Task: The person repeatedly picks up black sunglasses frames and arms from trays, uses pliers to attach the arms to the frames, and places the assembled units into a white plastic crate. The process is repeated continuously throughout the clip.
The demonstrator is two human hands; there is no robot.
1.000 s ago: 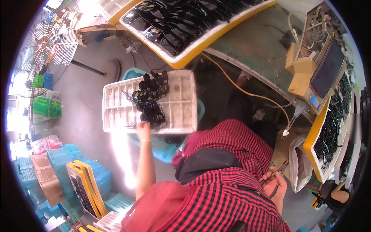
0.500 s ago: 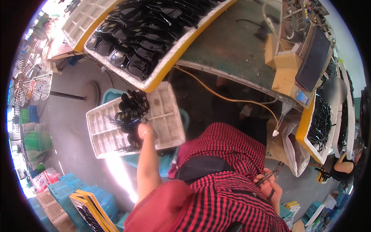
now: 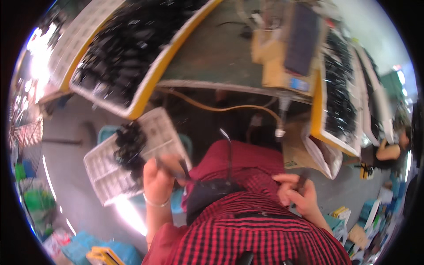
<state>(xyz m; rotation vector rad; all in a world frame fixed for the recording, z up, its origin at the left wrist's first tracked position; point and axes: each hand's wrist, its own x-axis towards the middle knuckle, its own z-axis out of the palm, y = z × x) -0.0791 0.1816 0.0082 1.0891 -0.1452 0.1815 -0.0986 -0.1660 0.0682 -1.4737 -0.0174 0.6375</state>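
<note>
My left hand (image 3: 160, 179) is closed on a dark pair of glasses (image 3: 184, 170), held in front of my lap. One long thin temple sticks up over my red clothing; the lenses are blurred. On the right, my right hand (image 3: 302, 196) is closed around pliers (image 3: 301, 182), of which only a dark, smeared part shows between the fingers. Beside my left hand, a pile of black glasses (image 3: 129, 143) lies across a white compartment tray (image 3: 161, 128), which rests tilted on a light-blue container (image 3: 106, 132).
A yellow-edged foam tray (image 3: 148, 90) full of black glasses juts over the table (image 3: 212, 57) edge. At right stand a tan machine (image 3: 274, 70), more glasses trays (image 3: 317, 106) and an open paper sack (image 3: 296, 148). An orange hose (image 3: 207, 107) hangs below the table. Another person's arm (image 3: 388, 152) shows far right.
My left hand has come away from the pile toward my lap, now with a pair of glasses in it. My right hand has lifted slightly with the pliers. The view has swung right.
</note>
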